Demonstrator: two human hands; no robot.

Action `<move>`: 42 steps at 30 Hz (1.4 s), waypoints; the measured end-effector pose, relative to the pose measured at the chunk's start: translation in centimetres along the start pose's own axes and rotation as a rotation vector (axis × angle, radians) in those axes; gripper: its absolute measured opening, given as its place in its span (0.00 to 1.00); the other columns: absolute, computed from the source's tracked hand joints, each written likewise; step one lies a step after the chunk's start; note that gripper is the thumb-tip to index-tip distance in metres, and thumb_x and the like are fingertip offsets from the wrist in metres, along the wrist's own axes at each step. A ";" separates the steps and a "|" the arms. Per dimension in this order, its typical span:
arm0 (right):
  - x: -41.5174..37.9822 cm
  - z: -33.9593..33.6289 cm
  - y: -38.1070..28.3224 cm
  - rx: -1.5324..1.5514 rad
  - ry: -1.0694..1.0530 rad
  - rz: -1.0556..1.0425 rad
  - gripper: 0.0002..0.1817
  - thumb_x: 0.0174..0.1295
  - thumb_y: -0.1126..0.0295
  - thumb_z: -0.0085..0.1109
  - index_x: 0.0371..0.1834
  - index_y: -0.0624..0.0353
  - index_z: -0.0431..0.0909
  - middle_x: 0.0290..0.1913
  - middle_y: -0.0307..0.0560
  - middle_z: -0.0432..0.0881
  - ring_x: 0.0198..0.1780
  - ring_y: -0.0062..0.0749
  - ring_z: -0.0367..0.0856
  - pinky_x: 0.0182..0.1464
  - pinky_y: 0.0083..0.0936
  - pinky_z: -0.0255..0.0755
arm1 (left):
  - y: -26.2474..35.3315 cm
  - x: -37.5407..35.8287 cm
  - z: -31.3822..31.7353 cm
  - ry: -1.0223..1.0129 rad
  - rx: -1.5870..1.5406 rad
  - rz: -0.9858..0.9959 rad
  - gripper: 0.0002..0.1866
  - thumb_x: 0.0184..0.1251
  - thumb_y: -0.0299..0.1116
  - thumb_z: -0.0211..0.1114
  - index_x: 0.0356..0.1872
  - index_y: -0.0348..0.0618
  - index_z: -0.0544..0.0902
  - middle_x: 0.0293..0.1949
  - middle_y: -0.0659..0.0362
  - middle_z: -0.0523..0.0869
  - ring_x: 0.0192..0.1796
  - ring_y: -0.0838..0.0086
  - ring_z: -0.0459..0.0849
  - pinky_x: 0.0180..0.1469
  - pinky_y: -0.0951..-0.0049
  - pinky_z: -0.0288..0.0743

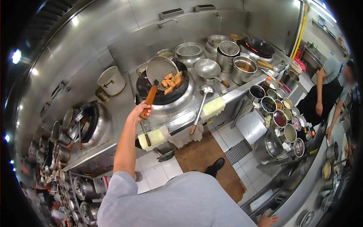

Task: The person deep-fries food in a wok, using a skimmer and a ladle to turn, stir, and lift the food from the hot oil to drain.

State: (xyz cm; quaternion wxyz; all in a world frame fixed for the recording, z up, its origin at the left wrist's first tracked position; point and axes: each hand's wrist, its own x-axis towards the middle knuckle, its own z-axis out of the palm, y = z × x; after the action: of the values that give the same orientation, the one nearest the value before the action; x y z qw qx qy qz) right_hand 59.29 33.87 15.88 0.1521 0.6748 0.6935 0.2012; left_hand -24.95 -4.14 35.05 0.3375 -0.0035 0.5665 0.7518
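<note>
My left hand [141, 111] is shut on the wooden handle of a round mesh strainer [160, 69]. The strainer's head is tilted over the left side of a black wok [155, 92]. Several golden fried pieces [172, 81] lie in the wok, right beside the mesh. My right hand [268, 220] shows only at the bottom edge, fingers spread flat on a steel counter and holding nothing.
A ladle [204, 94] and a perforated skimmer [207, 68] rest on the stove ledge right of the wok. Steel pots [242, 68] stand behind. Several seasoning bowls [281, 113] sit on a trolley at right. A co-worker in an apron [325, 94] stands beyond. Another wok [92, 121] is left.
</note>
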 end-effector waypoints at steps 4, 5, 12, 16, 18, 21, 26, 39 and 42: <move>0.0 3.4 0.0 0.148 0.162 0.116 0.56 0.43 0.25 0.48 0.64 0.64 0.62 0.64 0.66 0.63 0.62 0.64 0.63 0.60 0.56 0.58 | 1.1 -3.7 1.1 0.029 0.350 0.065 0.33 0.56 0.19 0.53 0.65 0.51 0.58 0.30 0.57 0.72 0.20 0.78 0.70 0.15 0.78 0.67; 0.0 3.3 0.3 0.103 0.169 0.077 0.55 0.43 0.25 0.48 0.64 0.64 0.63 0.63 0.66 0.64 0.61 0.63 0.64 0.59 0.56 0.59 | 1.1 -4.4 1.3 0.037 0.347 0.062 0.33 0.56 0.19 0.53 0.65 0.51 0.58 0.30 0.57 0.72 0.20 0.78 0.70 0.15 0.78 0.67; 0.0 0.4 -0.8 0.382 0.199 0.293 0.54 0.44 0.25 0.47 0.65 0.59 0.63 0.60 0.65 0.67 0.59 0.61 0.67 0.55 0.58 0.63 | 1.5 -9.5 3.3 0.190 0.833 0.135 0.35 0.57 0.21 0.51 0.69 0.53 0.58 0.29 0.63 0.71 0.20 0.82 0.69 0.17 0.81 0.65; -1.0 -2.9 1.0 -0.062 0.050 -0.239 0.51 0.44 0.24 0.45 0.63 0.55 0.66 0.61 0.62 0.68 0.58 0.57 0.69 0.53 0.57 0.64 | 2.2 -12.2 4.7 0.278 1.015 0.159 0.35 0.56 0.21 0.51 0.69 0.54 0.59 0.30 0.64 0.71 0.21 0.83 0.68 0.18 0.80 0.65; -0.2 0.7 0.2 0.079 0.146 0.145 0.51 0.43 0.23 0.43 0.61 0.53 0.68 0.61 0.60 0.68 0.58 0.54 0.69 0.52 0.56 0.64 | 2.2 -13.4 4.7 0.268 0.996 0.192 0.36 0.55 0.21 0.51 0.69 0.53 0.59 0.28 0.64 0.71 0.19 0.81 0.68 0.17 0.79 0.65; 0.0 -1.1 -1.4 0.089 -0.086 0.333 0.47 0.51 0.56 0.65 0.73 0.46 0.46 0.71 0.45 0.54 0.67 0.43 0.59 0.57 0.45 0.68 | 2.7 -14.7 5.1 0.281 0.993 0.222 0.36 0.54 0.21 0.52 0.68 0.56 0.61 0.29 0.64 0.71 0.19 0.80 0.69 0.17 0.78 0.64; 0.1 -1.6 -1.9 0.061 -0.095 0.372 0.47 0.51 0.55 0.66 0.73 0.43 0.46 0.71 0.43 0.55 0.68 0.41 0.59 0.56 0.43 0.69 | 2.8 -13.5 4.0 0.362 1.060 0.332 0.36 0.54 0.21 0.51 0.68 0.55 0.61 0.29 0.63 0.72 0.19 0.81 0.69 0.18 0.79 0.66; 0.0 -0.9 -1.9 0.104 -0.096 0.387 0.48 0.52 0.59 0.66 0.73 0.48 0.46 0.71 0.48 0.54 0.68 0.43 0.57 0.57 0.43 0.67 | -0.7 5.7 -3.6 0.519 0.498 0.344 0.34 0.55 0.20 0.48 0.67 0.52 0.57 0.24 0.56 0.73 0.14 0.74 0.68 0.16 0.72 0.66; -0.3 -1.8 -1.7 0.163 -0.079 0.362 0.48 0.52 0.61 0.66 0.73 0.49 0.45 0.71 0.48 0.53 0.69 0.44 0.56 0.57 0.44 0.66 | 0.2 7.1 -3.1 0.362 0.277 0.244 0.34 0.57 0.18 0.48 0.66 0.53 0.56 0.26 0.56 0.73 0.19 0.75 0.69 0.16 0.76 0.67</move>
State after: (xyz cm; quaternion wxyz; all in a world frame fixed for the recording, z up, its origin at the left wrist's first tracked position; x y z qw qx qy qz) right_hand 56.92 33.38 16.59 0.0855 0.8059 0.5684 0.1419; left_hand -31.71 -3.24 31.38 0.1349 -0.0233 0.7115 0.6893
